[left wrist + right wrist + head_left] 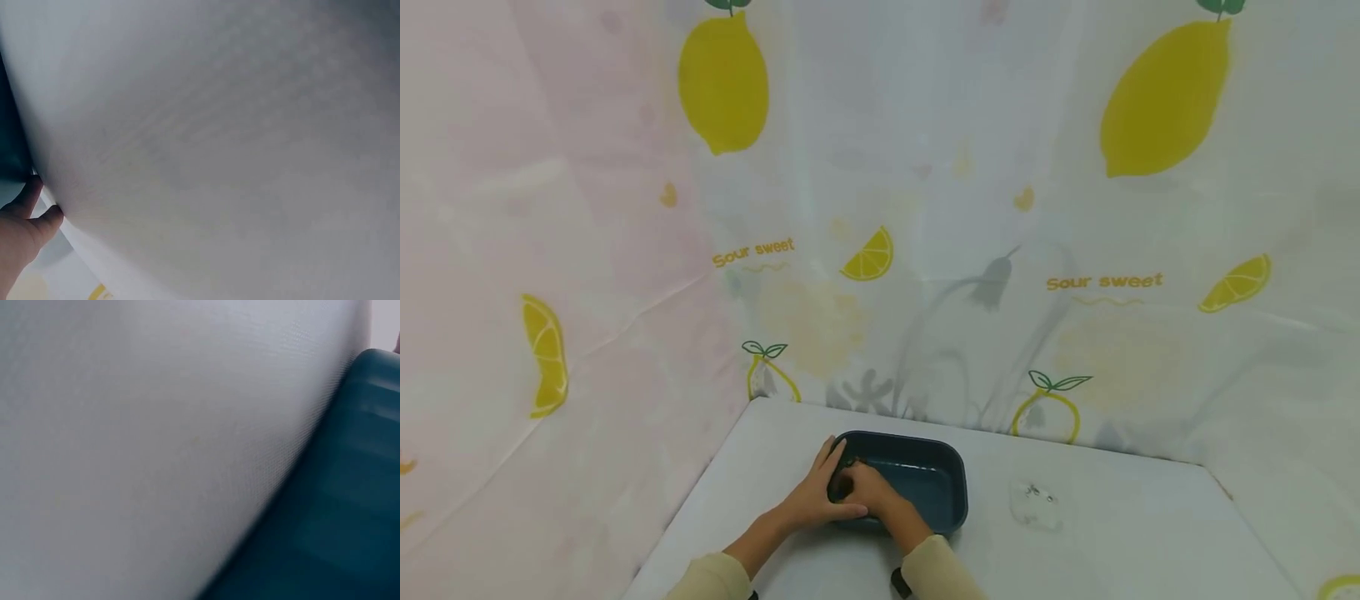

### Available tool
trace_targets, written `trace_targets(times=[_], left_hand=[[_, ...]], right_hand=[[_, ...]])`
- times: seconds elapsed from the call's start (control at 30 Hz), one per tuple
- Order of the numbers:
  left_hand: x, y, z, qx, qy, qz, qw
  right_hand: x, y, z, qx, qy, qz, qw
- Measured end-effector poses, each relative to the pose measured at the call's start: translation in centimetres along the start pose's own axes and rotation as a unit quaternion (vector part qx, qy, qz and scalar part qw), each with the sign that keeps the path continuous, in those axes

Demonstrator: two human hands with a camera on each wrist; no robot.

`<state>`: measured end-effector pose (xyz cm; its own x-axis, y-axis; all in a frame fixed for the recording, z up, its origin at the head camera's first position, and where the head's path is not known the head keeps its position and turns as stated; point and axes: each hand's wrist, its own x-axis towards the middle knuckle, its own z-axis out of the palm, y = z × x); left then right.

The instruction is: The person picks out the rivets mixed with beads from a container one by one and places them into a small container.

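A dark blue rectangular basin (928, 485) with rounded corners stands on the white table in the head view. At its left end is my left hand (811, 498), fingers stretched along the left rim and thumb lying across the front rim. In the left wrist view, two fingertips of this left hand (28, 228) show close beside the basin's dark side (11, 140). My right hand (872, 490) reaches over the front rim into the basin's left end with curled fingers. Whatever lies at its fingertips is too small and shaded to tell. The basin's outer wall (337, 506) fills the right wrist view's lower right.
Right of the basin lies a small transparent, flat thing (1036, 507) with several shiny bits on it. The white table (1120, 533) ends at a lemon-printed curtain (925, 250) behind it and at both sides.
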<state>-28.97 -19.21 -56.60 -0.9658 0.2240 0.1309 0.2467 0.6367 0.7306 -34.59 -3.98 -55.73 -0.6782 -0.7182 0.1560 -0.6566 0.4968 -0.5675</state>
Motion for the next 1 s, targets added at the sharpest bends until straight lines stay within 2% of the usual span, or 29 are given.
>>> trace_targets(times=[0.1, 0.27, 0.33, 0.47, 0.57, 0.7, 0.8, 1.0], left_hand=[[-0.4, -0.2, 0.4, -0.002, -0.001, -0.004, 1.0000], [-0.6, -0.4, 0.4, -0.002, -0.011, -0.005, 0.9999], [-0.5, -0.3, 0.3, 0.001, -0.016, -0.004, 0.9999], [-0.1, 0.1, -0.4, 0.008, -0.022, -0.001, 0.9997], [0.4, 0.4, -0.9, 0.012, -0.020, 0.005, 0.9997], [0.8, 0.7, -1.4, 0.017, -0.018, 0.004, 0.9997], [0.7, 0.7, -1.4, 0.014, -0.023, 0.003, 0.9996], [0.2, 0.3, -1.1, 0.001, -0.036, 0.010, 0.9993]], right_hand=[[-0.4, 0.1, 0.5, 0.003, -0.013, 0.002, 0.9999], [-0.5, 0.1, 0.8, -0.023, -0.014, 0.015, 0.9995], [-0.4, 0.2, 0.7, -0.015, -0.012, 0.020, 0.9996], [-0.2, 0.5, 0.0, 0.041, -0.002, 0.042, 0.9983], [0.0, 0.7, -0.8, 0.099, 0.043, 0.056, 0.9926], [0.2, 0.9, -1.4, 0.127, 0.140, 0.064, 0.9798], [0.2, 1.2, -1.2, 0.111, 0.185, 0.077, 0.9736], [-0.1, 1.5, -0.7, 0.093, 0.231, 0.112, 0.9620]])
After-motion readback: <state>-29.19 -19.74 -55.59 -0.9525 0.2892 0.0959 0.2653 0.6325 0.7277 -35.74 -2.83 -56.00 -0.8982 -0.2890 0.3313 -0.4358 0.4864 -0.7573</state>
